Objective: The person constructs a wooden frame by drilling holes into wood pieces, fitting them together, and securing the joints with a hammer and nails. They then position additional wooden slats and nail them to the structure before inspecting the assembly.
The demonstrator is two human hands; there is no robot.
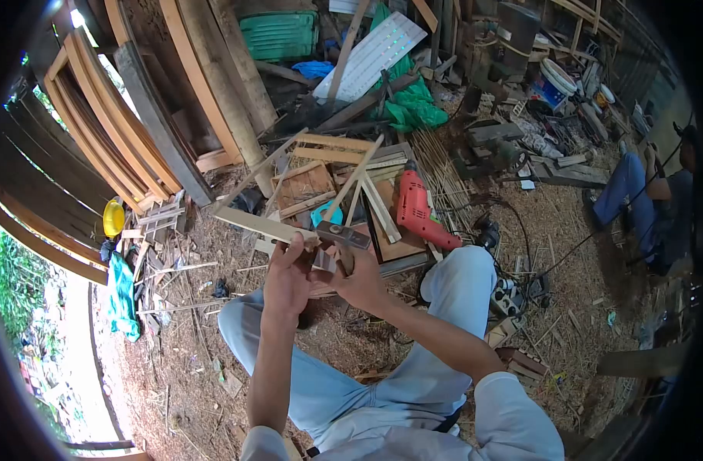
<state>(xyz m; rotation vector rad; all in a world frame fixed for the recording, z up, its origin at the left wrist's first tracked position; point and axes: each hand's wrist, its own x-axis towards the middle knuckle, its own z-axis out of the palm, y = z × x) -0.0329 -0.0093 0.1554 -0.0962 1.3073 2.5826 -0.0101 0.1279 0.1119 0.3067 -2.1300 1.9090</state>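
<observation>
My left hand [287, 278] is closed around the near end of a pale wooden strip [255, 223], which points away to the upper left. Close beside it, my right hand [360, 283] grips the short handle of a hammer [344, 235], its dark metal head up near the strip's end. The exact contact between hammer and wood is hidden by my fingers. Just beyond both hands lie a wooden frame piece [304, 187], crossed thin slats [359, 178] and a turquoise ring-shaped thing [320, 214]. A red power drill [415, 201] rests to the right of them.
Wood shavings and offcuts cover the ground [190, 384]. Tall wooden frames [98, 115] lean at the left. A green crate [280, 36] and white slatted panel [372, 58] stand behind. Cables [526, 230] run on the right, where another person [651, 200] sits.
</observation>
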